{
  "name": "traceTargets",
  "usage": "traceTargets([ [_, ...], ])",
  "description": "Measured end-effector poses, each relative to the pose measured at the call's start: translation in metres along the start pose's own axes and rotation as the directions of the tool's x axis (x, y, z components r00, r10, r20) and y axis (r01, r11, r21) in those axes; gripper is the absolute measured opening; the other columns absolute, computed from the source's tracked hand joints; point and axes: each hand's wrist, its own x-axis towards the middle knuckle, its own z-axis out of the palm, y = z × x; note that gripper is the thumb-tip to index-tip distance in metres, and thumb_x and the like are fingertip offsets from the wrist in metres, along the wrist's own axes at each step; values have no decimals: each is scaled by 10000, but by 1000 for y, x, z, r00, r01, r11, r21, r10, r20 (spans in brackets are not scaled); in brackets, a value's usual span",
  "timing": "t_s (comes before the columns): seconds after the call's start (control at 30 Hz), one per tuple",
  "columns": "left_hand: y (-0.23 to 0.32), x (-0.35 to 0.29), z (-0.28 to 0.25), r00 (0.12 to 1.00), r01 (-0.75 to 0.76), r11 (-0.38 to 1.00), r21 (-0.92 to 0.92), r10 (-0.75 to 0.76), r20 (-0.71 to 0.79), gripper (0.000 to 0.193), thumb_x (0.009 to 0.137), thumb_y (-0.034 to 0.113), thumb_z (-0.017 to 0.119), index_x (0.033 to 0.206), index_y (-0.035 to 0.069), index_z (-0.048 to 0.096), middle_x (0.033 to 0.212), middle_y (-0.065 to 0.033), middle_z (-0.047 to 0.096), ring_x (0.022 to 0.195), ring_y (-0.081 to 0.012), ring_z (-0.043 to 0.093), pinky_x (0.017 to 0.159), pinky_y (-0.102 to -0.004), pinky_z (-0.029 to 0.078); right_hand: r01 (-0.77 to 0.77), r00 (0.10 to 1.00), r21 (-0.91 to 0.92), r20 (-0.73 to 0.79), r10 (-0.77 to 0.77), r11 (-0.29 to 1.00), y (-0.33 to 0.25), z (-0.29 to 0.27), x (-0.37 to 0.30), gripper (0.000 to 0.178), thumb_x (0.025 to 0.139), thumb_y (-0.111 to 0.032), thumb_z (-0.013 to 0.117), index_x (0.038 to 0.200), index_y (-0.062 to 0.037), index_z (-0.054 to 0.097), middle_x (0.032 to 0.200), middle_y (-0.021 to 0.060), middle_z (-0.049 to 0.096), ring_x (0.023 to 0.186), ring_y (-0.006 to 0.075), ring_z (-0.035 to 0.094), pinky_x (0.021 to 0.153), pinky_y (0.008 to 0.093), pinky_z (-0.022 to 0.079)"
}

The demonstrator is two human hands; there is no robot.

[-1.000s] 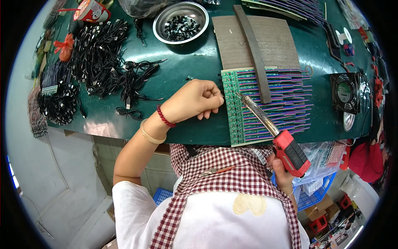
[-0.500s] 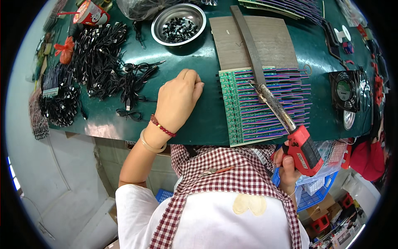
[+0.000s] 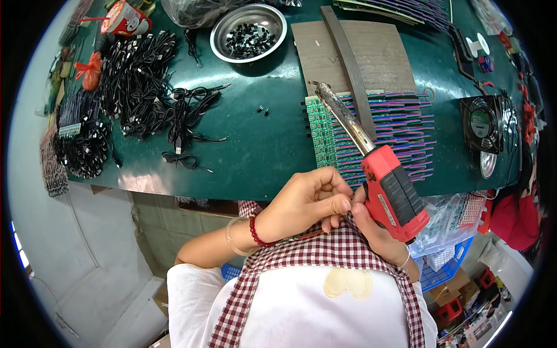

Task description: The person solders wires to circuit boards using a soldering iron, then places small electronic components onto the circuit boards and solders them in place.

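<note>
Both hands are now meeting at the near edge of the bench, where half a second ago they were apart. The left hand [image 3: 304, 203], which was lying flat on the green top beside the circuit panel, has been pulled back off the bench and is curling its fingers [image 3: 333, 188] together, thumb pressed to forefinger, right against the right hand [image 3: 371, 229]; whether anything small is pinched there I cannot tell. The right hand is wrapping its fingers tight around the red soldering gun [image 3: 394, 194], which has swung in toward the body. Its long metal barrel [image 3: 342, 113] is now slanting up and away over the green circuit panel [image 3: 325, 136] (earlier it was crossing the panel's right part), with the tip near the panel's far left corner.

That panel, with its rows of purple and blue wires [image 3: 406, 124], is lying at the near edge of the bench [image 3: 261, 145], right of centre. Beyond it a grey board [image 3: 377, 55] is carrying a dark flat bar [image 3: 348, 64]. At the far edge, a round metal bowl [image 3: 223, 49] is holding a heap of small black parts [image 3: 249, 39], and two stray black bits [image 3: 262, 109] are lying on the bare top between bowl and panel. Bundles of black cables [image 3: 139, 81] are filling the left end of the bench. A small black fan [image 3: 481, 122] is sitting at the right end.
</note>
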Motion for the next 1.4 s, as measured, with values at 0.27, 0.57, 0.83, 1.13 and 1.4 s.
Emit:
traceTargets([
  [0.27,6,-4,-9,939,-278,565,777,329,97,70,836,35,605,873,-21,585,755,-58,642,610,-97,606,508,-233,481,54,999,-3,-9,-54,999,3,6,5,264,777,-5,647,1018,-21,540,902,74,590,784,158,601,698,283,469],
  [0.57,23,23,-72,979,83,961,264,-29,-201,126,881,99,579,867,-22,549,709,-64,617,546,-62,546,460,-175,414,89,989,-7,-116,-89,996,30,-22,-23,142,864,-131,621,963,-41,574,840,35,545,740,157,522,771,333,420],
  [0.83,29,32,-70,973,120,922,369,-36,-229,110,868,86,567,818,-4,530,693,-58,611,518,-57,537,441,-169,406,-14,991,-90,-135,2,996,67,-33,-46,208,748,-161,714,890,-45,616,811,68,592,711,189,571,629,310,455],
  [1.13,31,35,-71,966,173,911,374,-82,-246,118,847,96,580,789,10,522,659,-55,605,483,-53,522,406,-165,382,74,990,-180,-109,-95,981,63,-28,-39,264,710,-161,716,917,-33,615,827,91,600,682,221,588,602,318,465],
  [1.4,35,37,-69,954,214,886,411,-100,-281,119,835,89,585,775,11,517,641,-59,605,461,-55,515,382,-169,369,114,984,-215,-112,-141,970,63,-27,-39,278,700,-148,718,920,-18,607,817,89,593,634,214,583,560,304,456],
])
